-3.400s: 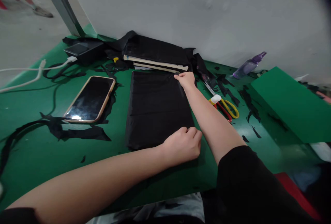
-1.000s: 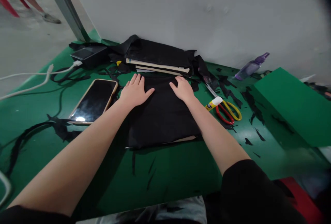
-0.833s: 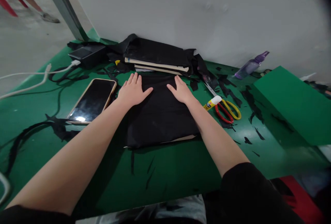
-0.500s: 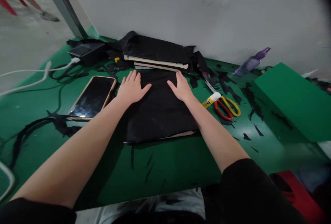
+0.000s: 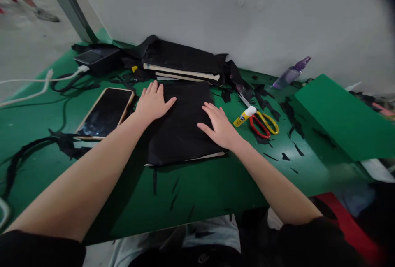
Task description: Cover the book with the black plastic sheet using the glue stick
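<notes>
Black-wrapped flat board point(image 5: 182, 125) lies mid-table on the green table point(image 5: 216, 193), its near edge showing a pale strip of the core under the cloth. Both hands rest palm-down on it.

Left hand point(image 5: 153, 103): flat on the far-left part of the cover, fingers spread, grip released, nothing held. Unmoved compared with 0.5 s ago.

Right hand point(image 5: 219, 125): also flat and released, but it has slid from the far edge down toward the near-right corner. Reads as a smoothing stroke along the cover, pressing the cloth onto the board; judging by the flat surface, the wrap on this face looks close to settled.

Around it:
- Stack of similar black-covered boards point(image 5: 182, 63) just behind, against the wall.
- Phone point(image 5: 105, 112) just left of the left hand, screen up.
- Glue stick point(image 5: 244, 116) and 1 pair of scissors point(image 5: 262, 122) just right of the board, touching each other.
- Black offcuts point(image 5: 268, 102) scattered over the table.
- Purple spray bottle point(image 5: 290, 74) and a green block point(image 5: 342, 117) well off to the right.
</notes>
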Available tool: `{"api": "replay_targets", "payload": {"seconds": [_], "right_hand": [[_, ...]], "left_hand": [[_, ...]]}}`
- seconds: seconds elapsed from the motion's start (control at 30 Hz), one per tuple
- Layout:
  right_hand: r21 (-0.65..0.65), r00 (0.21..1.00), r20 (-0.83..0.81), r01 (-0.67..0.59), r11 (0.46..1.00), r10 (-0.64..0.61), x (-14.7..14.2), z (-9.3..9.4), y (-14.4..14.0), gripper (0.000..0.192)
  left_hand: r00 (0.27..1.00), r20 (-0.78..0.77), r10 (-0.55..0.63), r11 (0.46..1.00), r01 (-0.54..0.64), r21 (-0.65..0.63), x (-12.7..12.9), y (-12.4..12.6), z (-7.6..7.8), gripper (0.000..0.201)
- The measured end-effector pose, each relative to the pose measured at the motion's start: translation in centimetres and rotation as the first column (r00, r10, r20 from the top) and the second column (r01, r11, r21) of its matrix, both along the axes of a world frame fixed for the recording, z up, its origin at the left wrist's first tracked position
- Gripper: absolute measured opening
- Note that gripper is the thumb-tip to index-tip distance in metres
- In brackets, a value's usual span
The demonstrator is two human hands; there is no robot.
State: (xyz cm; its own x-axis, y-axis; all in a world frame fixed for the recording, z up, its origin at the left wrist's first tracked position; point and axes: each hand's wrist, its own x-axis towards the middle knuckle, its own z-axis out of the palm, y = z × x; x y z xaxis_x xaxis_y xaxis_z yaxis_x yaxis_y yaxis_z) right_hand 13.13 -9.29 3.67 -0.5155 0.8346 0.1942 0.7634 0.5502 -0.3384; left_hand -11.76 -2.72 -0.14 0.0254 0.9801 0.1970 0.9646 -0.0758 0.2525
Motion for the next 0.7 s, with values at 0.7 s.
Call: {"api": "replay_targets", "payload": {"seconds": [0.7], "right_hand": [[-0.122, 0.896, -0.17, 0.393, 0.911, -0.409, 3.3, -0.5, -9.0, 0.021]], "left_hand": [[0.999, 0.043, -0.008, 0.999, 0.009, -0.042, 0.5, -1.7, -0.6, 0.067]]}}
